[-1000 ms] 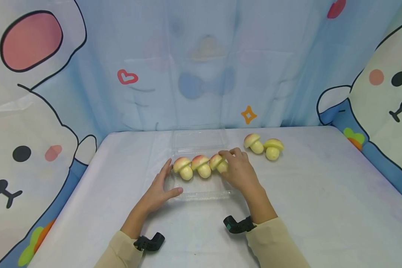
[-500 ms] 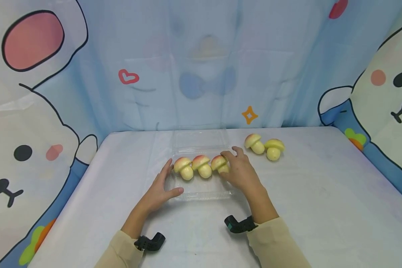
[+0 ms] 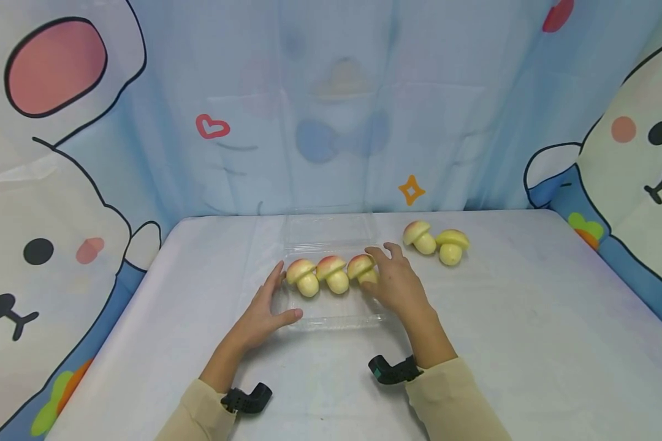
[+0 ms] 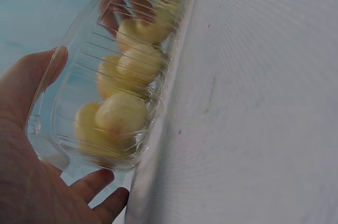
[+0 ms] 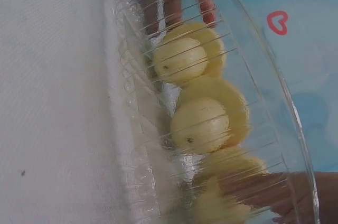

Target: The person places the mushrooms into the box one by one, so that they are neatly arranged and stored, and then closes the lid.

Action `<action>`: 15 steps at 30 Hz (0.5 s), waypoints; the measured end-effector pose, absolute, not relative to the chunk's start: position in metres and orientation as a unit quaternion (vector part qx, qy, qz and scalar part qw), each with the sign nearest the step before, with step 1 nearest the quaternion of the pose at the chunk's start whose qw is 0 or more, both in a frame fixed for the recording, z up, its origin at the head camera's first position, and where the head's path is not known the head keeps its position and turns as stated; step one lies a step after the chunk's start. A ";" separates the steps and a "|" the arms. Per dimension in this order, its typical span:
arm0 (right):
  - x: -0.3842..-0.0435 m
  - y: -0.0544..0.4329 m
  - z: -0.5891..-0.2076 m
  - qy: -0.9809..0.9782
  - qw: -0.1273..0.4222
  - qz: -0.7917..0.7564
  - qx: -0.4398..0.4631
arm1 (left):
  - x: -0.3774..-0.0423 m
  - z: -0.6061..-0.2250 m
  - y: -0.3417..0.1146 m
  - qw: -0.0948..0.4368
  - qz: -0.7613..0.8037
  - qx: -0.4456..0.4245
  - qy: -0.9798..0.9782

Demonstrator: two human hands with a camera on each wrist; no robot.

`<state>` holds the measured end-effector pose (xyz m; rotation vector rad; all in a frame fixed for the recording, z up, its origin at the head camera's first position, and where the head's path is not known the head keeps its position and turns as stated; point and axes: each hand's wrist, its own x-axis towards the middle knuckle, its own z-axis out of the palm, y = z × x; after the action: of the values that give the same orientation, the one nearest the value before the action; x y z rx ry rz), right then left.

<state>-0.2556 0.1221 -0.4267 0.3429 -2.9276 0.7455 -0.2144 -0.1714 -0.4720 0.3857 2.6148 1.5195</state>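
Note:
A clear plastic box [image 3: 336,321] lies on the table with its lid [image 3: 331,230] folded back. Three pale yellow mushrooms with reddish caps stand in a row inside: a left mushroom [image 3: 308,285], a middle mushroom [image 3: 338,282] and a right mushroom [image 3: 360,266]. My left hand [image 3: 258,321] spreads straight fingers along the box's left end, its thumb at the near corner. In the left wrist view the thumb [image 4: 55,65] reaches the rim. My right hand [image 3: 399,285] holds the right mushroom between thumb and fingers, covering part of its stem.
Two more mushrooms lie on the white cloth behind my right hand: one with a reddish cap [image 3: 419,237], the other with a yellow cap [image 3: 451,246]. The table's far edge meets a blue printed curtain [image 3: 243,171].
My right fingers have loosened slightly and shifted a little to the right off the cap. The left hand, box and other mushrooms have stayed in place.

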 end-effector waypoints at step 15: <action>-0.255 0.124 -0.420 -0.957 0.040 0.267 0.106 | -0.214 -0.472 -0.172 0.045 0.497 0.120 0.858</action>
<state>-0.2554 0.1245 -0.4200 0.3235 -2.9317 0.8187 -0.2143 -0.1717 -0.4725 0.3673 2.6205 1.5185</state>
